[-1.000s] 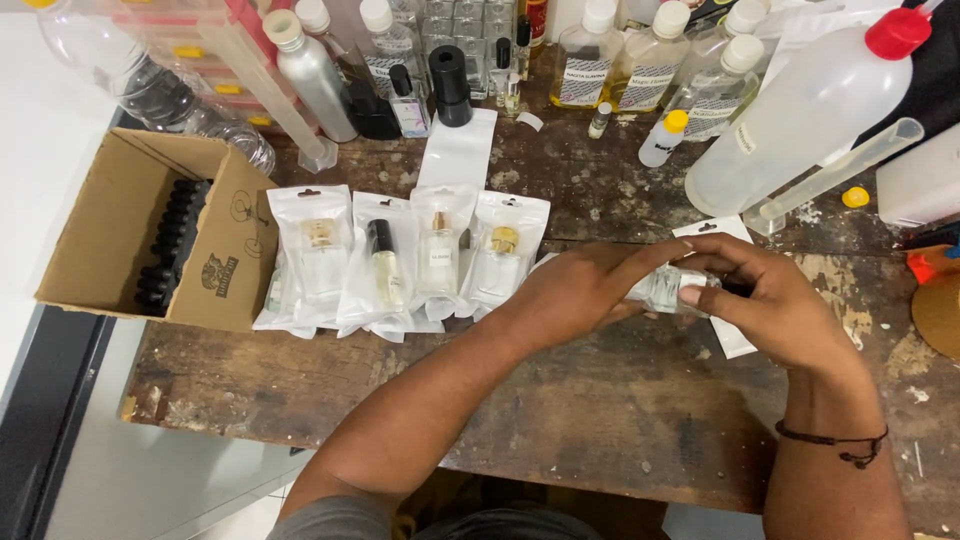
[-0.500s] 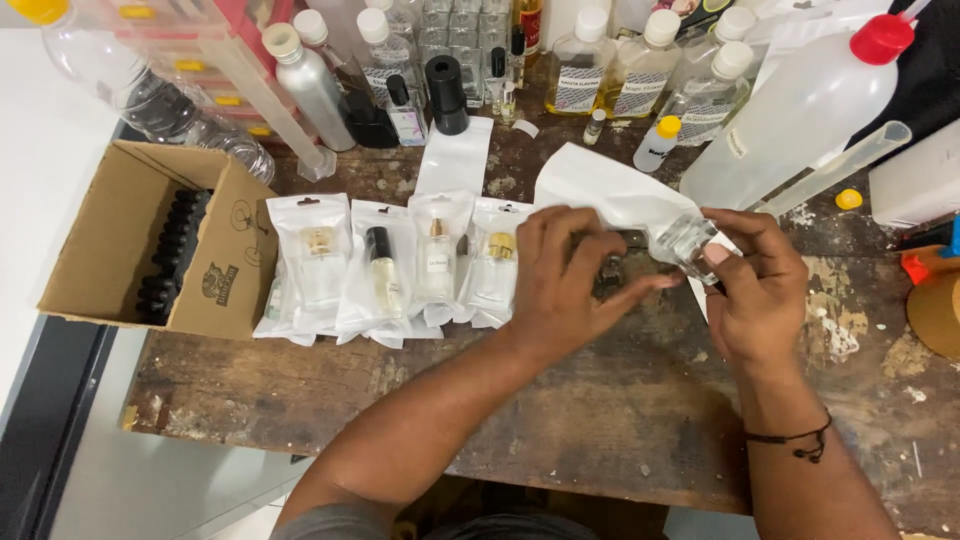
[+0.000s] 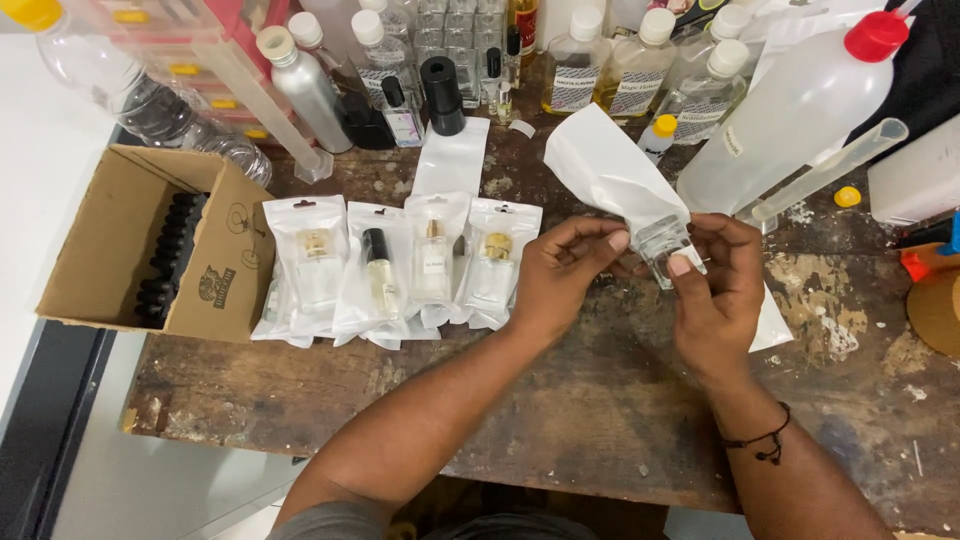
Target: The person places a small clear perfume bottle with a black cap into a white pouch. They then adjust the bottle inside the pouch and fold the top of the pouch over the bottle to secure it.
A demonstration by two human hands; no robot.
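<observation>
- Far left, a pale floor (image 3: 30, 200) runs beside the bench, with a dark strip at its lower edge.
- An open cardboard box (image 3: 215, 270) sits on the left end of the worn wooden table (image 3: 560, 420), with rows of small black caps (image 3: 170, 255) inside it.
- Behind the box lie clear plastic bottles (image 3: 130, 95), one with a yellow cap, next to a silver metal bottle (image 3: 305, 85).
- Just right of the box, four clear pouches (image 3: 400, 265) lie side by side, overlapping, each holding a small perfume bottle; an empty white pouch (image 3: 452, 155) lies behind them.
- The table's back edge is crowded with small glass bottles and labelled bottles of pale liquid (image 3: 640, 65).
- The left hand (image 3: 565, 275) sits near the middle of the table, its thumb and fingers pinched together at the lower edge of a small clear glass bottle (image 3: 665, 240).
- That bottle is held above the table between both hands, half inside the mouth of a white pouch (image 3: 610, 170) that sticks up and back to the left.
- The right hand (image 3: 720, 290) is clamped on the bottle and the pouch mouth, thumb in front; a dark cord bracelet (image 3: 760, 440) circles the wrist.
- Further right, a big squeeze bottle with a red cap (image 3: 790, 110) lies tilted, a clear plastic tube (image 3: 830, 170) beside it.
- The table surface to the right is scarred and spotted with pale paint; a yellow cap (image 3: 848, 196) lies there.
</observation>
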